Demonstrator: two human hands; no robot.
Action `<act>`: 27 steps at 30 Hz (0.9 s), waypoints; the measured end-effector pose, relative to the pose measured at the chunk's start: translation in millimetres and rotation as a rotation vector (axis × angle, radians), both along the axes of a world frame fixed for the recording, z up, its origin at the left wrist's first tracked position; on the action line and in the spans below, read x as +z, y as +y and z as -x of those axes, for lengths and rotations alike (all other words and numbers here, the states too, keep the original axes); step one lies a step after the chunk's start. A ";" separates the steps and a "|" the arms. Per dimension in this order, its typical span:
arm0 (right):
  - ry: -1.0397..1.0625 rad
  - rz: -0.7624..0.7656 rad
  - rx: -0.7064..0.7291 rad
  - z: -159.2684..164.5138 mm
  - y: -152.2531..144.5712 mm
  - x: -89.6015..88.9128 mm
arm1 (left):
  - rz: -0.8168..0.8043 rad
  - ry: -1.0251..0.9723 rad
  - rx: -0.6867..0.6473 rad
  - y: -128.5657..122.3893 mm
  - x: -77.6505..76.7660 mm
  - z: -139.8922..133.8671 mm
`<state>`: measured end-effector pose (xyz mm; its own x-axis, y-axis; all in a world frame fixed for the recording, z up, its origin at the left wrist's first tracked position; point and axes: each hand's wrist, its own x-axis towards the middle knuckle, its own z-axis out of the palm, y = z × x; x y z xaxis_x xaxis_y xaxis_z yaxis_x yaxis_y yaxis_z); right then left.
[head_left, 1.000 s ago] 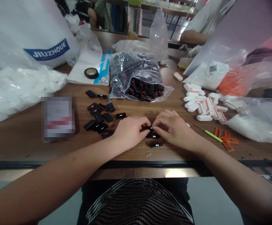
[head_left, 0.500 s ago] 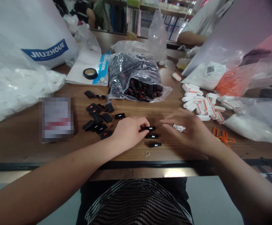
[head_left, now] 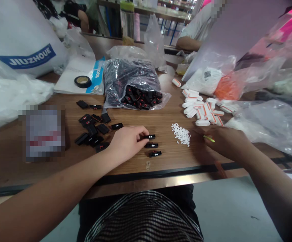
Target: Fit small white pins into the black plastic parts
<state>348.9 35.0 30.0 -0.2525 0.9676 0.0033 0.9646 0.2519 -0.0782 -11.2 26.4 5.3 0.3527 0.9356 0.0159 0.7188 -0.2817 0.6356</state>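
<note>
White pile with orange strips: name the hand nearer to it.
Right. The right hand is close by, on the near side of the pile; the left hand is farther off, leftward, at a black connector.

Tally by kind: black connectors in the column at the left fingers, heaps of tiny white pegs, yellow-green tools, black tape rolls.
Black connectors in column: 3
Heap of white pegs: 1
Yellow-green tool: 1
Tape roll: 1
Total: 6

Black connectors [head_left: 152,145], white pellets [head_left: 182,134], yellow-green tool [head_left: 208,138].
</note>
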 end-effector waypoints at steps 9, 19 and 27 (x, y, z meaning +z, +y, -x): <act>0.161 -0.014 -0.041 14.0 -7.0 11.0 | -0.023 -0.027 -0.024 -0.6 -2.7 1.7; 0.776 0.084 -0.056 100.0 7.7 15.1 | 0.006 -0.015 -0.002 -1.3 1.9 -0.8; 0.554 -0.205 0.316 127.0 5.3 -4.6 | 0.011 -0.030 0.000 -1.9 4.8 -1.8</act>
<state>221.9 40.3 25.4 -0.4313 0.8137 0.3897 0.6730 0.5778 -0.4616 -9.4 24.5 10.1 0.3520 0.9358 0.0165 0.6994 -0.2748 0.6598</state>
